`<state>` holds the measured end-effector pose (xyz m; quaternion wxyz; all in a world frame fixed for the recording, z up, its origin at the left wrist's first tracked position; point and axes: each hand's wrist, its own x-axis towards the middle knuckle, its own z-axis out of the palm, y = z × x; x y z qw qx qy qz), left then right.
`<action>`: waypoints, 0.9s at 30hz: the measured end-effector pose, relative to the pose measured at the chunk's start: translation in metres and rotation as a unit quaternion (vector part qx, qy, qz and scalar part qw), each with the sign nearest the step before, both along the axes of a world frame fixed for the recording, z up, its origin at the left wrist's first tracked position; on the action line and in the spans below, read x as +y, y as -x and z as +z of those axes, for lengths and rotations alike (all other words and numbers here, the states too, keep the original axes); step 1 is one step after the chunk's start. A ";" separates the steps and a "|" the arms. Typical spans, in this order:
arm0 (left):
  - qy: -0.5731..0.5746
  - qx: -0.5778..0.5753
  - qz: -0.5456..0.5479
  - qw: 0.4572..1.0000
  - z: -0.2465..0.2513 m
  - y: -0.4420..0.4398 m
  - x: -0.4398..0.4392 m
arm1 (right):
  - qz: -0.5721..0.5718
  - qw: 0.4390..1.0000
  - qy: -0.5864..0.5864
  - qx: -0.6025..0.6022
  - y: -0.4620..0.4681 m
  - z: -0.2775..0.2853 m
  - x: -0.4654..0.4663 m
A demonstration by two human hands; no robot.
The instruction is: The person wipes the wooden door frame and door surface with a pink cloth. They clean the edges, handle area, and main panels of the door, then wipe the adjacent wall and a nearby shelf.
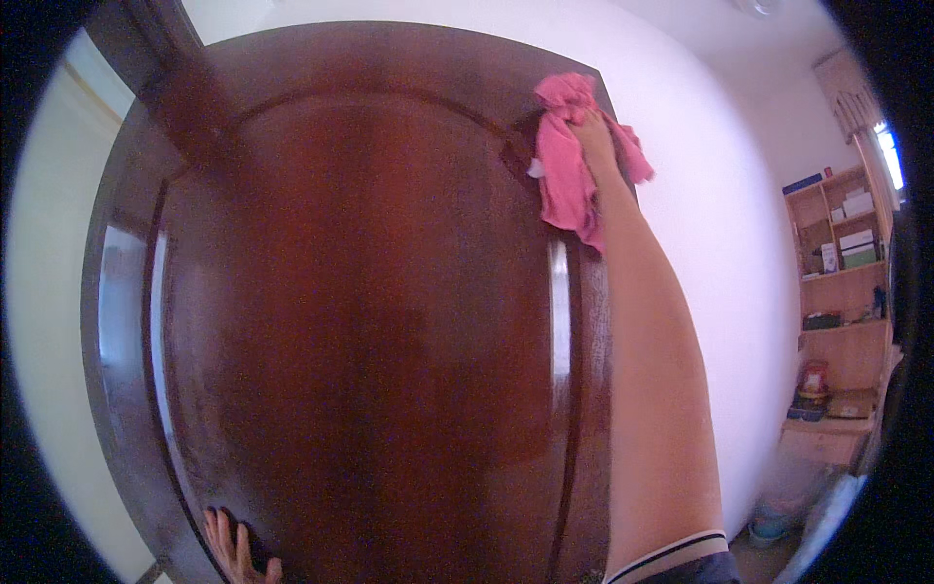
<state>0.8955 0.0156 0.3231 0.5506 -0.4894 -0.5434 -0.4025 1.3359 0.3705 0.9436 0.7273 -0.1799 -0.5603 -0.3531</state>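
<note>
A dark reddish-brown wooden door [365,292] with a moulded, arched panel fills most of the view. High on its right side, my right hand [592,142] is closed around a bunched pink cloth [562,168] and holds it against the door near the upper right corner. Folds of the cloth hang below the hand and spill past the door's right edge. At the lower left, my left hand [237,551] rests on the door surface with fingers spread and nothing in it; its lower part is cut off by the frame.
A white wall [708,241] borders the door on the right. Farther right stands a wooden shelf unit [839,328] with boxes and small items, near a bright window [889,153] and a curtain valance [846,87]. A dark door frame [146,36] is at the upper left.
</note>
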 end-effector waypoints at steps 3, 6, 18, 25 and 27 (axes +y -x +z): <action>0.010 0.005 -0.010 1.000 -0.003 -0.001 -0.013 | -0.214 0.976 -0.027 -0.012 -0.069 -0.065 0.036; -0.021 0.000 0.007 1.000 -0.014 -0.022 -0.010 | 0.055 0.988 0.131 0.055 -0.103 -0.086 0.019; -0.005 -0.066 0.068 0.995 -0.004 0.084 -0.046 | 0.011 0.998 0.056 0.015 0.010 -0.043 -0.085; -0.036 -0.049 0.078 0.995 0.007 0.133 -0.061 | 0.063 0.993 0.089 0.050 0.041 -0.145 -0.106; -0.044 -0.024 0.091 0.995 0.016 0.144 -0.073 | 0.064 0.984 0.165 0.032 0.055 -0.212 -0.121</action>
